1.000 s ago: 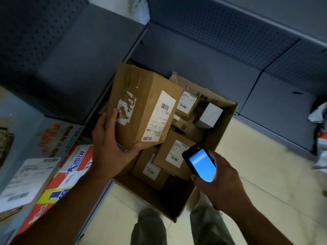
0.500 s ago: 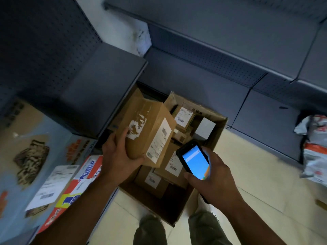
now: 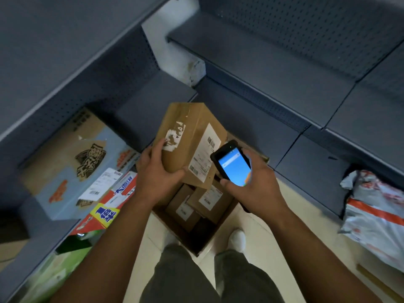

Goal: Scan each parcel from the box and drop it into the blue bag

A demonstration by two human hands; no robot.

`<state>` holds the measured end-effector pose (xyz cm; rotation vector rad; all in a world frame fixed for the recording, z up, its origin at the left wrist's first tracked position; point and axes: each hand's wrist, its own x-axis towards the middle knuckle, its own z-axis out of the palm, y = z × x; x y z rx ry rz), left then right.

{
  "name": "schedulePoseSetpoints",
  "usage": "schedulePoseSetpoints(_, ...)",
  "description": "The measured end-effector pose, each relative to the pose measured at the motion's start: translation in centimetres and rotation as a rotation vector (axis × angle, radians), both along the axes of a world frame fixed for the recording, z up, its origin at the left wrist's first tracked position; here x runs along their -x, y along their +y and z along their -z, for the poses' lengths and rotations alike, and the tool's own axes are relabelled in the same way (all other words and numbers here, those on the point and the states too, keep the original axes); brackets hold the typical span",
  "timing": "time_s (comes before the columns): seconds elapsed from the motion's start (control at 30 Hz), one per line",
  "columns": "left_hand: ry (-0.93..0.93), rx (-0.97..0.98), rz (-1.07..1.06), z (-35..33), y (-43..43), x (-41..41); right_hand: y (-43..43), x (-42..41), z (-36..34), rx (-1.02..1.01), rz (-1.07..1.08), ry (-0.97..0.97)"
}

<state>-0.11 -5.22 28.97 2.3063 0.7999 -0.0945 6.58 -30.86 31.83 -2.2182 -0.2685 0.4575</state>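
My left hand (image 3: 157, 178) grips the parcel (image 3: 188, 145) from below, fingers up its taped side and thumb curled under its near corner, holding it tilted above the box (image 3: 192, 239). Its white label (image 3: 204, 154) faces right, toward the scanner (image 3: 232, 164). My right hand (image 3: 255, 186) is wrapped round the scanner, thumb at its lower edge, lit blue screen up, its top end just beside the label. The box stands open on the floor in front of my feet, with more labelled parcels (image 3: 205, 200) inside. Printed cartons (image 3: 72, 162) lie on the low shelf (image 3: 140, 110) at left. Grey mailer bags (image 3: 376, 215) slump on the floor at right.
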Motion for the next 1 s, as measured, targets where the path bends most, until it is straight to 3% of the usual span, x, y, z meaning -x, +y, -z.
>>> schedulePoseSetpoints(0.33, -0.087, -0.012, -0.192, -8.2, -1.4, 8.9, 0.4, 1.6, -7.0, -0.074, -0.150, -0.139)
schedulePoseSetpoints(0.53, -0.126, -0.081, -0.371, -11.5, -0.2, 17.9, 3.3, 6.0, -8.0, -0.091, -0.305, -0.026)
schedulePoseSetpoints(1.0, -0.200, -0.127, -0.625, -13.7, -1.4, 45.7, 10.3, 28.3, -12.5, -0.169, -0.652, -0.093)
